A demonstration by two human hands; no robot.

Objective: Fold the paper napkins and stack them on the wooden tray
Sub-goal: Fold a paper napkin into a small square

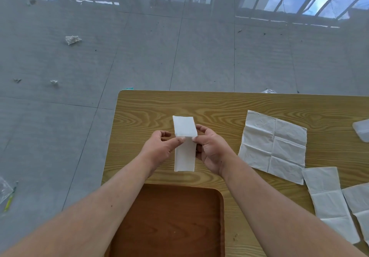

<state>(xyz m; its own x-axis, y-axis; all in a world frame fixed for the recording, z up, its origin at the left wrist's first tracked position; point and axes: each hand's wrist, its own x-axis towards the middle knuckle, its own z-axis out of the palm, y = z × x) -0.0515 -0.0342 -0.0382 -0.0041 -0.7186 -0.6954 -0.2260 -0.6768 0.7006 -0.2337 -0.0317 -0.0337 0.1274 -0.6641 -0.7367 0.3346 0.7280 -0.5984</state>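
- White paper napkin [184, 128], folded into a long narrow strip, is between my two hands over the light wood-grain table [219, 106]. A cross fold bends it in the middle: the far half points away from me and the near half goes down toward me.
- My left hand [159, 146] pinches the left end of this fold with thumb and forefinger. My right hand [211, 150] pinches the right end.
- Reddish-brown wooden tray [169, 216] with a rounded corner lies on the table, nearer to me than the strip.
- My forearms cover the tray's sides, and the bottom of the view cuts off its near part.
- I cannot tell if the near end of the strip touches the table.
- At the right, one unfolded square white napkin [273, 144] lies flat, and partly folded white napkins [329, 196] are cut off by the edge.
- Only a corner of a translucent plastic thing [361, 129] shows; I cannot make out what it is.
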